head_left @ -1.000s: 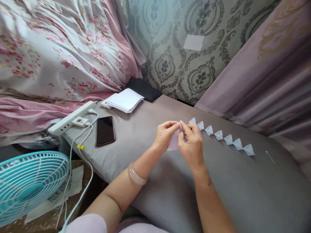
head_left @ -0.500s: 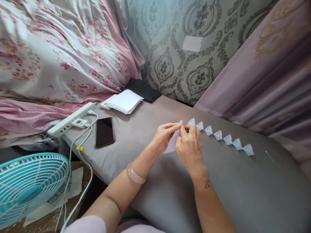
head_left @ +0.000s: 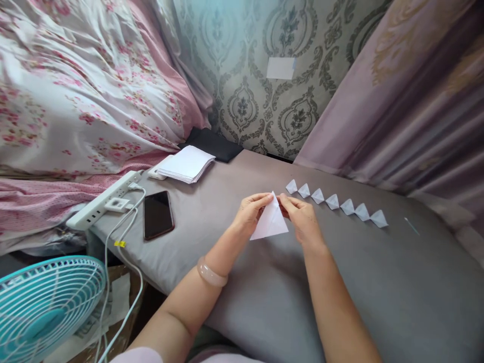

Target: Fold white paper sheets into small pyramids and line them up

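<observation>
A white sheet of paper (head_left: pixel 271 222), folded to a point at its top, is held up over the grey-covered surface (head_left: pixel 242 287). My left hand (head_left: pixel 251 212) pinches its left edge near the tip, thumb on the near side. At the right edge, the thumb and fingers of my right hand (head_left: pixel 300 217) close on the paper close to the tip; some of its fingers are hidden behind. Beyond my right hand runs a slanting row of several small folded white paper pieces (head_left: pixel 332 201), each diamond-like in outline.
On the left lie a phone (head_left: pixel 159 214), a power strip (head_left: pixel 104 200) with cables, and a paper stack (head_left: pixel 187 164) near a black flat item (head_left: pixel 217 144). A blue fan (head_left: pixel 49 307) stands at lower left. A thin white stick (head_left: pixel 412 226) lies at right.
My right hand has turned and shifted to the paper's right edge, so the pointed paper now shows between both hands. The whole view has swung slightly.
</observation>
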A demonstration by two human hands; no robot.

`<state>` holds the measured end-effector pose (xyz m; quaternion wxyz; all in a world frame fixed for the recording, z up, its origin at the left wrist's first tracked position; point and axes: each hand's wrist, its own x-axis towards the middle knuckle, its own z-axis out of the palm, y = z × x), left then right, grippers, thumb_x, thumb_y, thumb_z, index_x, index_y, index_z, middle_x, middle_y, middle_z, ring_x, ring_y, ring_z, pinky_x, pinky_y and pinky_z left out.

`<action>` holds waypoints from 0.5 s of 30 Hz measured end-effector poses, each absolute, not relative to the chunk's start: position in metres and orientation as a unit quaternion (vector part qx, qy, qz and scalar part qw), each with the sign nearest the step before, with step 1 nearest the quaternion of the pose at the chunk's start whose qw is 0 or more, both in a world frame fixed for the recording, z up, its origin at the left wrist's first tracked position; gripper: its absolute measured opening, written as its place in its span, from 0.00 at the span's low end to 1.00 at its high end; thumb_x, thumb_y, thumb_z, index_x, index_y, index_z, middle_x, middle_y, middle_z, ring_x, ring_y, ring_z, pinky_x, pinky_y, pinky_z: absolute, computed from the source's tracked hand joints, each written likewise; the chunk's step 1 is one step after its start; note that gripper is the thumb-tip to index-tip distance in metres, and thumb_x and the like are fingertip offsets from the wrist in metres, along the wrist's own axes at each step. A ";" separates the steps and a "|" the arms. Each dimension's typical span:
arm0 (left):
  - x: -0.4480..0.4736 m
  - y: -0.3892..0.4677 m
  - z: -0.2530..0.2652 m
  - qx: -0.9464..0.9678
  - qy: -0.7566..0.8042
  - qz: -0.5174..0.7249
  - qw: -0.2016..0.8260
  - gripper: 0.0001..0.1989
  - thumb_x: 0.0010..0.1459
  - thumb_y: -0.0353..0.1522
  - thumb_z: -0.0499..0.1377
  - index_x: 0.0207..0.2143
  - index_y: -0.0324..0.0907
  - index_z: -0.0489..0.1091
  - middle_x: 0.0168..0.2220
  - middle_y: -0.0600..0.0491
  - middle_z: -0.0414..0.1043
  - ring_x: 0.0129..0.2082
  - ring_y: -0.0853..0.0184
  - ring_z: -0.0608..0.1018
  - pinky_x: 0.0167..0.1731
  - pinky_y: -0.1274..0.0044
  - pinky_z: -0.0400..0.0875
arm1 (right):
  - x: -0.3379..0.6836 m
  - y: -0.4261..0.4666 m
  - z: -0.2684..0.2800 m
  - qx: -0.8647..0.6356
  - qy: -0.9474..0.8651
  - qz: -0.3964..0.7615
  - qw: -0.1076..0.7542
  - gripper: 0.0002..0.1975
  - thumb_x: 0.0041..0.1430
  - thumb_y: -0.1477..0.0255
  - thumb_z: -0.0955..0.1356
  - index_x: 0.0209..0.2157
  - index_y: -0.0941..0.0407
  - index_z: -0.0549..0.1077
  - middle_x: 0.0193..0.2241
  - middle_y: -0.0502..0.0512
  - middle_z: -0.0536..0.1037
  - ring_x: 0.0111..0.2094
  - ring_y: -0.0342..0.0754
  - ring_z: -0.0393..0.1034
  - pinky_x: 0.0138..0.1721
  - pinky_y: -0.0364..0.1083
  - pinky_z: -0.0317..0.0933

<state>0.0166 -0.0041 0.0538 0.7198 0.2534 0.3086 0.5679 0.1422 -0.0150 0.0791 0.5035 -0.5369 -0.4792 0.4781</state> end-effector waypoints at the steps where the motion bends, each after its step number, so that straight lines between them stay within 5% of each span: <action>1: 0.018 -0.004 0.053 0.251 0.312 0.575 0.714 0.17 0.37 0.35 0.73 0.30 0.36 0.77 0.25 0.52 0.75 0.24 0.71 0.74 0.28 0.77 0.67 | 0.141 -0.015 0.078 -0.537 -0.471 0.486 0.503 0.21 0.47 0.54 0.72 0.34 0.58 0.81 0.27 0.56 0.80 0.29 0.49 0.73 0.34 0.48 0.65; 15: 0.012 0.004 0.046 0.370 0.356 0.577 0.635 0.17 0.41 0.40 0.70 0.24 0.36 0.71 0.23 0.55 0.69 0.24 0.75 0.69 0.28 0.79 0.63 | 0.144 -0.006 0.064 -0.527 -0.537 0.453 0.478 0.18 0.45 0.56 0.72 0.28 0.58 0.78 0.25 0.55 0.79 0.25 0.44 0.69 0.28 0.44 0.60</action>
